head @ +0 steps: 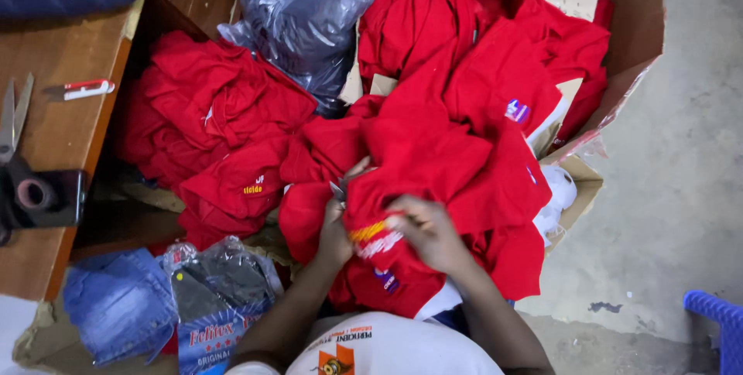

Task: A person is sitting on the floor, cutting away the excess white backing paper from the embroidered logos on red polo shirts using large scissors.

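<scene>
A red garment (433, 166) with an embroidered yellow and white patch (373, 237) lies bunched on my lap. My left hand (336, 229) grips its left fold, and a small grey metal tool (338, 190) pokes out by the fingers. My right hand (430, 232) pinches the cloth just right of the patch. Both hands are closed on the same garment, a few centimetres apart. A heap of more red garments (495, 50) rises behind it.
A second pile of red garments (209, 119) lies at left beside a wooden table (62, 119) with scissors (14, 116) and a small red-and-white tool (83, 89). Plastic-bagged dark clothes (309, 11), a cardboard box (635, 27), denim (120, 301), a blue stool (720, 321).
</scene>
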